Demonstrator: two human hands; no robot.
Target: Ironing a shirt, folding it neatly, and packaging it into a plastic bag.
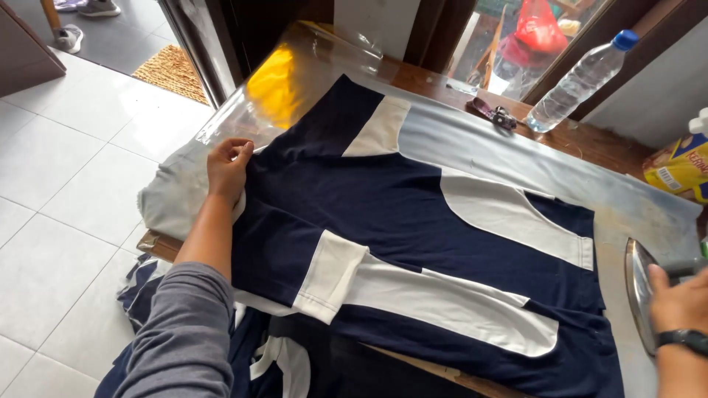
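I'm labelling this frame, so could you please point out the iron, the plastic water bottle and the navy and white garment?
Iron [640, 291], head view, on the shiny soleplate.
Plastic water bottle [579, 79], head view, on the clear middle of its body.
Navy and white garment [383, 206], head view, on the navy cloth at its centre.

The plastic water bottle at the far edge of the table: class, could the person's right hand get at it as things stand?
Probably not at once: the right hand is on the iron, and the plastic water bottle stands well beyond it, though nothing blocks the way.
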